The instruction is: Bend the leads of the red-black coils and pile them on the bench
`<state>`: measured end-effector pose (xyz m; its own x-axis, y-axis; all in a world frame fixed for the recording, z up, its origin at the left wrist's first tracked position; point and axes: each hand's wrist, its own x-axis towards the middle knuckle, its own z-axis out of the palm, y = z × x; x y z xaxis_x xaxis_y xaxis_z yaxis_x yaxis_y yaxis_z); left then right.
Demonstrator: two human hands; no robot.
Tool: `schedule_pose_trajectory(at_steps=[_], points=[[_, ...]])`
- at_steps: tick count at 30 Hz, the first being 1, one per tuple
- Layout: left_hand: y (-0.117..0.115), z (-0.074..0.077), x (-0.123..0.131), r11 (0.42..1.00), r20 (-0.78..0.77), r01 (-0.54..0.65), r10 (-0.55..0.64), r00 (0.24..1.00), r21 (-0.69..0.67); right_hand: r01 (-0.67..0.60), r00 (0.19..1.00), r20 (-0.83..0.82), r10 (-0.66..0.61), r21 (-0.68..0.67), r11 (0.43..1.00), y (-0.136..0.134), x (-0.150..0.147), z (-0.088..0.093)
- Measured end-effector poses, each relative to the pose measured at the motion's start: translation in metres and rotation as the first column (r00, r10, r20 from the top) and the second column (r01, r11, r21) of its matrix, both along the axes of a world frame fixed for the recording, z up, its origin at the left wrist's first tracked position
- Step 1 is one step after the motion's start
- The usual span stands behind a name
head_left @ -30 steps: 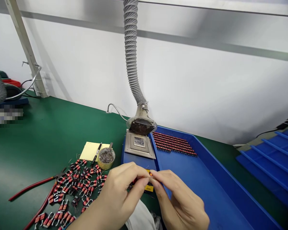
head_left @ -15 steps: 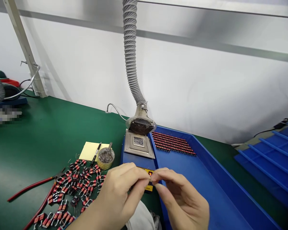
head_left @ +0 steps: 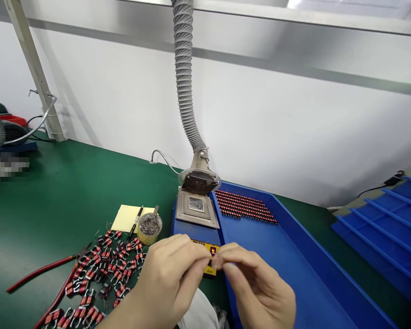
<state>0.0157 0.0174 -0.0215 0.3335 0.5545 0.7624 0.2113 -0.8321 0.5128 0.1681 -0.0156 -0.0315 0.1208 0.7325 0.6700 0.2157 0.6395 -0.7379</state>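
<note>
My left hand [head_left: 167, 283] and my right hand [head_left: 256, 288] meet fingertip to fingertip low in the middle, both pinched on a tiny part that the fingers hide. They hover in front of a blue solder pot [head_left: 196, 214] with a square metal top. To the left, several red and black coils [head_left: 102, 269] with wire legs lie scattered on the green bench [head_left: 65, 201].
A blue tray [head_left: 294, 269] right of the pot holds neat rows of red coils [head_left: 245, 206]. A ribbed fume hose [head_left: 187, 91] hangs over the pot. A small tin [head_left: 150, 227], a yellow pad [head_left: 128, 218] and red-handled cutters [head_left: 51, 269] lie at the left. Blue trays [head_left: 390, 228] are stacked far right.
The hands have stayed pinched together with small finger shifts. The view has tilted slightly, so the bench things sit a little lower and to the left.
</note>
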Motion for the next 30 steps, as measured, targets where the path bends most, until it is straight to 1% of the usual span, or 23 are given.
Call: schedule_pose_trajectory(at_steps=[2, 4, 6, 7, 8, 10, 11, 12, 13, 14, 15, 16, 18, 19, 21, 22, 23, 25, 26, 27, 28, 29, 30], points=[[0.000, 0.003, -0.001, 0.990, 0.051, 0.074, -0.068, 0.996, -0.124, 0.080, 0.983, 0.152, -0.102, 0.150, 0.986, 0.000, 0.001, -0.001], [0.000, 0.003, 0.000, 0.986, 0.042, 0.089, -0.084, 0.996, -0.142, 0.122, 0.947, 0.260, -0.188, 0.249, 0.961, 0.000, 0.000, -0.001], [0.000, 0.001, 0.000, 1.000, -0.024, 0.023, -0.024, 0.999, -0.017, 0.167, 0.913, 0.329, -0.239, 0.232, 0.958, -0.001, -0.003, -0.001], [0.000, -0.001, 0.001, 0.997, -0.067, -0.026, 0.032, 0.997, 0.079, 0.174, 0.919, 0.328, -0.218, 0.158, 0.972, -0.001, -0.004, -0.001], [0.001, -0.002, 0.001, 0.983, -0.108, -0.069, 0.088, 0.990, 0.171, 0.144, 0.946, 0.289, -0.149, 0.040, 0.989, -0.002, -0.005, -0.001], [0.001, -0.005, 0.002, 0.951, -0.157, -0.110, 0.161, 0.974, 0.290, -0.040, 0.997, 0.059, 0.054, -0.218, 0.975, -0.002, -0.006, 0.000], [0.000, -0.005, 0.002, 0.947, -0.158, -0.113, 0.166, 0.973, 0.300, -0.164, 0.985, -0.091, 0.144, -0.285, 0.944, -0.001, -0.005, 0.000], [0.000, -0.005, 0.002, 0.955, -0.143, -0.105, 0.149, 0.978, 0.277, -0.267, 0.956, -0.202, 0.214, -0.293, 0.918, -0.001, -0.005, 0.000], [0.000, -0.005, 0.002, 0.969, -0.110, -0.088, 0.116, 0.987, 0.231, -0.312, 0.936, -0.250, 0.248, -0.259, 0.914, 0.000, -0.003, 0.000], [0.000, -0.004, 0.002, 0.984, -0.070, -0.063, 0.075, 0.995, 0.167, -0.289, 0.943, -0.233, 0.239, -0.213, 0.933, 0.001, -0.001, 0.000], [-0.001, -0.003, 0.002, 0.995, -0.023, -0.029, 0.031, 0.999, 0.095, -0.220, 0.967, -0.164, 0.194, -0.157, 0.963, 0.001, 0.001, 0.000], [-0.001, -0.002, 0.002, 1.000, 0.018, 0.011, -0.012, 1.000, 0.026, -0.137, 0.989, -0.067, 0.131, -0.090, 0.986, 0.002, 0.002, 0.000], [0.000, -0.001, 0.003, 0.997, 0.060, 0.061, -0.058, 0.997, -0.057, 0.003, 0.993, 0.119, -0.010, 0.060, 0.998, 0.002, 0.005, -0.002], [0.000, -0.001, 0.003, 0.996, 0.057, 0.060, -0.057, 0.997, -0.059, 0.047, 0.980, 0.187, -0.074, 0.147, 0.988, 0.002, 0.005, -0.003], [0.001, -0.001, 0.004, 1.000, 0.008, 0.006, -0.007, 1.000, 0.020, 0.087, 0.944, 0.285, -0.167, 0.273, 0.958, 0.002, 0.004, -0.004], [0.001, -0.002, 0.004, 0.995, -0.029, -0.038, 0.041, 0.999, 0.092, 0.103, 0.933, 0.308, -0.184, 0.261, 0.960, 0.001, 0.002, -0.004], [0.001, -0.003, 0.004, 0.981, -0.063, -0.083, 0.096, 0.993, 0.176, 0.104, 0.939, 0.303, -0.160, 0.192, 0.976, 0.001, 0.001, -0.004], [0.001, -0.004, 0.004, 0.936, -0.101, -0.143, 0.183, 0.978, 0.321, -0.003, 0.989, 0.148, 0.017, -0.089, 0.996, 0.000, -0.003, -0.002], [0.001, -0.004, 0.004, 0.923, -0.105, -0.153, 0.201, 0.974, 0.354, -0.120, 0.993, -0.007, 0.121, -0.222, 0.968, 0.000, -0.004, -0.002], [0.000, -0.004, 0.003, 0.924, -0.098, -0.149, 0.195, 0.976, 0.352, -0.240, 0.966, -0.169, 0.197, -0.286, 0.928, 0.001, -0.005, -0.001], [0.000, -0.004, 0.003, 0.939, -0.082, -0.133, 0.167, 0.983, 0.318, -0.328, 0.926, -0.287, 0.246, -0.288, 0.900, 0.001, -0.005, 0.000], [0.000, -0.003, 0.003, 0.961, -0.062, -0.105, 0.125, 0.990, 0.256, -0.356, 0.905, -0.334, 0.263, -0.257, 0.898, 0.002, -0.004, 0.000], [-0.001, -0.002, 0.002, 0.981, -0.033, -0.072, 0.079, 0.996, 0.180, -0.326, 0.916, -0.314, 0.250, -0.219, 0.920, 0.003, -0.003, -0.001]])
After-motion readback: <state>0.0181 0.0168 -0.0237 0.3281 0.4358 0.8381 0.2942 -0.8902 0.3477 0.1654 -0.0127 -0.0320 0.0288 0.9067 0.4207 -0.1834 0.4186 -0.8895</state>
